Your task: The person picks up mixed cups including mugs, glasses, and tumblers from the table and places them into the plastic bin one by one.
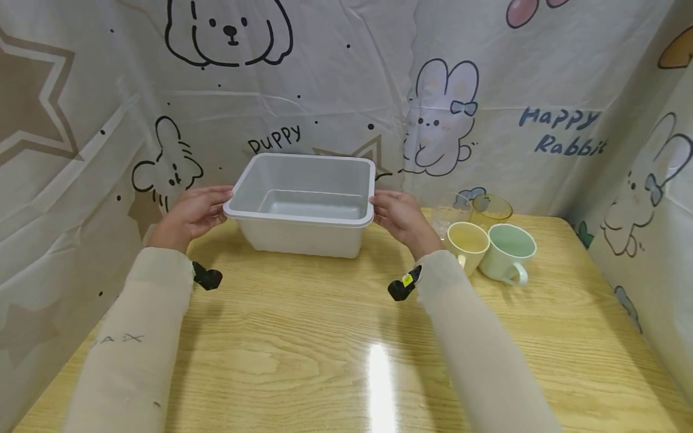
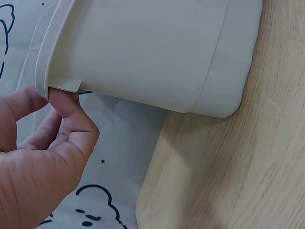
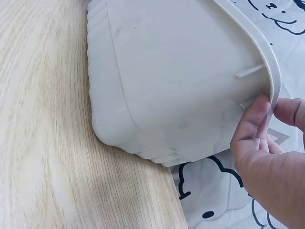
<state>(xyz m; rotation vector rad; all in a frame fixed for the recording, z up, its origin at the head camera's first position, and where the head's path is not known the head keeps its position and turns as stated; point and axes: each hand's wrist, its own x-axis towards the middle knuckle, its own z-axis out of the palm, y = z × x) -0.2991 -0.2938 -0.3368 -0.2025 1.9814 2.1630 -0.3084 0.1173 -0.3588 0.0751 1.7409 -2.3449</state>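
A light grey plastic basin (image 1: 303, 237), rectangular and with nothing in it, is upright at the back of the wooden table. My left hand (image 1: 192, 213) pinches its rim at the left end, fingers curled under the lip, as the left wrist view also shows. At the opposite end my right hand (image 1: 400, 219) grips the rim between thumb and fingers. In the right wrist view the basin's ribbed lower corner (image 3: 112, 136) lies close over the wood.
Right of my right hand stand a yellow mug (image 1: 468, 240) and a green mug (image 1: 509, 249). Behind them are a clear glass (image 1: 449, 210) and an amber glass (image 1: 489, 210). A printed cloth (image 1: 335, 78) hangs behind the wooden table (image 1: 292, 337).
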